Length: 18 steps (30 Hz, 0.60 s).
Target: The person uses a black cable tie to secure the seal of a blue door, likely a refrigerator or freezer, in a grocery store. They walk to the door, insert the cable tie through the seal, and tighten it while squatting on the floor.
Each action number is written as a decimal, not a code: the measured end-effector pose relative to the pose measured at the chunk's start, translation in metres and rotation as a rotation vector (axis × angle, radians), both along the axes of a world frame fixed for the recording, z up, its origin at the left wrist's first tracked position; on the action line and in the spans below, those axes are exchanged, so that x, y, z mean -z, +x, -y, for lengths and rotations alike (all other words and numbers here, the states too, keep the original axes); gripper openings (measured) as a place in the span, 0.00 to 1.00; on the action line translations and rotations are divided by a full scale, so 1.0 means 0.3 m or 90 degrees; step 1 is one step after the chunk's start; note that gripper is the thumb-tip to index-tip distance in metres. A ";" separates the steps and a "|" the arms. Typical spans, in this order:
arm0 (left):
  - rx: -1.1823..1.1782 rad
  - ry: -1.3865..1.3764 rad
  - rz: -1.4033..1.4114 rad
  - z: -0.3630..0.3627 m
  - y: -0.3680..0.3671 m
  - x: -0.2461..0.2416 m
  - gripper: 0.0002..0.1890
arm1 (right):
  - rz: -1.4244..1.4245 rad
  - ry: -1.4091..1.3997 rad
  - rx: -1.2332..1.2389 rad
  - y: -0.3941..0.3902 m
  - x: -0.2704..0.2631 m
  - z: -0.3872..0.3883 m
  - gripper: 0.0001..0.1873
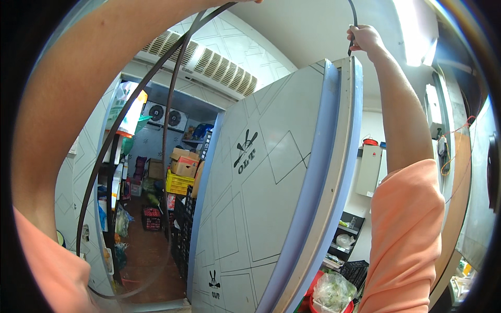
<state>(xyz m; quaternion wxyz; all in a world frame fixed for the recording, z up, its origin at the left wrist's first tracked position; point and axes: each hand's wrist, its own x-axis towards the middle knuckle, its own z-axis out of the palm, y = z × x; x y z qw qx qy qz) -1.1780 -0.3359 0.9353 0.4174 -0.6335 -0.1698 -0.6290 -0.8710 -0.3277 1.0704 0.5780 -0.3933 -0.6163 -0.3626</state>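
My right hand (367, 38) is raised at the top right, its fingers closed on a dark flexible strip (351, 40), which looks like a rubber door gasket. The strip's lower end meets the top corner of an insulated cold-room door (270, 172). This door stands ajar, with blue edging and a pale channel along its edge. My left arm reaches across the upper left, and my left hand (256, 1) is almost wholly cut off by the top edge. Near it, a long loop of the same kind of strip (117, 121) hangs down in front of the doorway.
Beyond the doorway, the cold room holds a yellow crate (179, 182), cardboard boxes (184, 162) and a fan unit (166, 115). An air curtain (203, 62) is mounted above. Right of the door are bagged vegetables (334, 291), a dark shelf rack (346, 238) and an electrical box (369, 170).
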 end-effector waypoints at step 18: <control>0.030 -0.036 -0.068 0.051 0.051 0.071 0.13 | 0.057 -0.201 -0.044 0.003 0.063 0.036 0.10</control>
